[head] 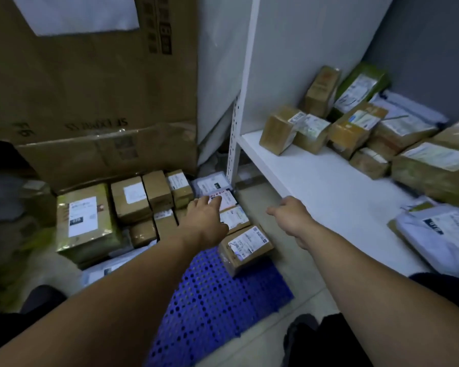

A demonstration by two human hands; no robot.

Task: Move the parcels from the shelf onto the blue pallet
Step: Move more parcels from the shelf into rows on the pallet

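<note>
Placement step, as judged: left hand (204, 214) reached across the stacked rows to the far right corner of the blue pallet (217, 295). Its fingers were straight and laid on top of a flat white-labelled parcel (224, 200), not curled round it; whether the parcel was fully let go could not be told. Right hand (292, 211) hovered just off the front edge of the shelf (316, 181), fingers loosely curled, holding nothing. Pallet's far half was packed: a large green-taped box (86, 221) at the far left, rows of small brown boxes beside it, and one skewed box (245, 246) overhanging the right edge. Near half of the pallet showed bare grid. On the shelf a cluster of brown boxes (278, 129) stood towards the back, and a white mailer bag (440, 239) lay at the front edge near the person. Judgement: a good share of the task was left to do. To do this step well, the flat parcel wanted pressing level and nudging flush against its neighbours. It also wanted keeping clear of the white shelf post (233, 144) just beside that corner, so nothing leaned off the pallet's rim. Skewed box looked liable to tip onto the floor if the forearm knocked it; lifting the arm before drawing back would suit. Next load would sit better on the bare near half than piled on the far corner. Right hand was well placed for the nearest shelf parcel; the mailer bag would likely sag, so support from beneath seemed wise.
</note>
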